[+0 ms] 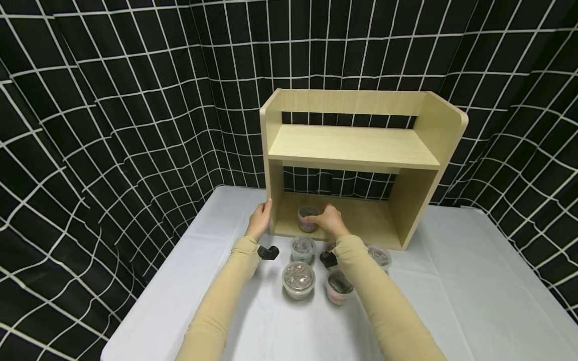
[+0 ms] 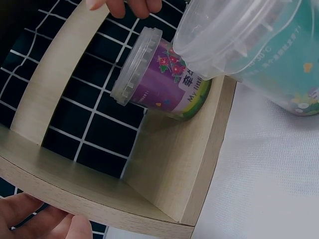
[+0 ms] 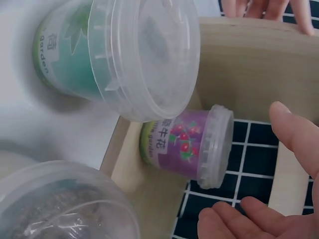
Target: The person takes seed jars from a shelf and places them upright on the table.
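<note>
A purple plastic cup (image 1: pixel 307 225) with a clear lid and a flower label stands on the bottom board of a light wooden shelf (image 1: pixel 352 145), near its left side. Right beside it is my right hand (image 1: pixel 331 221); in the right wrist view, thumb and fingers (image 3: pixel 234 219) are spread, with a gap between them and the cup (image 3: pixel 185 144). My left hand (image 1: pixel 260 220) touches the outer face of the shelf's left side panel. In the left wrist view its fingers (image 2: pixel 50 224) lie along that panel.
In front of the shelf stand several more lidded cups: a teal one (image 1: pixel 303 249), a pale one (image 1: pixel 298 280), a pink one (image 1: pixel 338 288) and another (image 1: pixel 380 256) partly behind the right sleeve. A white cloth (image 1: pixel 153 311) covers the table. Black gridded curtains (image 1: pixel 135 100) surround it.
</note>
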`<state>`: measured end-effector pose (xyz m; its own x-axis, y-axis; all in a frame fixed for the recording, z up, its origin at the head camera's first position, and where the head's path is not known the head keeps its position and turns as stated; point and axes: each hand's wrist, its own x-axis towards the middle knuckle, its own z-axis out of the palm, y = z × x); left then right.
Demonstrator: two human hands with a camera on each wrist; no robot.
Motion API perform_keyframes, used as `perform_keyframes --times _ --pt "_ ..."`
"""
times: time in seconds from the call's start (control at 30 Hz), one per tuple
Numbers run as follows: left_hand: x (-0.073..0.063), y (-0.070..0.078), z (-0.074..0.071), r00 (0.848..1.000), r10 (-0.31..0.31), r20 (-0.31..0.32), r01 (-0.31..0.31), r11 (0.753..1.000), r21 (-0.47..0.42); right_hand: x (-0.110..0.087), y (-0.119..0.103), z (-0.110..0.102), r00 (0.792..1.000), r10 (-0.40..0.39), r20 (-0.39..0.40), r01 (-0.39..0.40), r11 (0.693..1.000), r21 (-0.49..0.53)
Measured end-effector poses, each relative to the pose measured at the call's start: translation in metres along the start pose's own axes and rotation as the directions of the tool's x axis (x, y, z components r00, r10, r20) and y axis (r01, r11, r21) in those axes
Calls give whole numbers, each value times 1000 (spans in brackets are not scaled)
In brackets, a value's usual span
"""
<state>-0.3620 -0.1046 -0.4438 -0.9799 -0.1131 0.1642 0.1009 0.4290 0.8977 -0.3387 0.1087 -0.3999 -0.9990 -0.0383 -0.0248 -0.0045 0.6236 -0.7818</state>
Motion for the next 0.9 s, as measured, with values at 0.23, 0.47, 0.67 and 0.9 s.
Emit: perform_keyframes --times 0.23,0.47,0.67,0.9 --pt "-1 -2 1 1000 -11 -17 12 1000 10 4 1 6 1000 25 -4 -25 1000 -16" --pt "-1 -3 2 1000 -13 -25 13 1000 15 7 2 12 999 41 -8 -41 999 -10" --pt "1 -3 2 1000 -14 -10 15 1000 18 10 5 15 998 65 -14 -66 998 -20" --pt "2 -4 1 1000 -18 -18 18 1000 19 17 7 20 997 69 -21 -70 996 -52"
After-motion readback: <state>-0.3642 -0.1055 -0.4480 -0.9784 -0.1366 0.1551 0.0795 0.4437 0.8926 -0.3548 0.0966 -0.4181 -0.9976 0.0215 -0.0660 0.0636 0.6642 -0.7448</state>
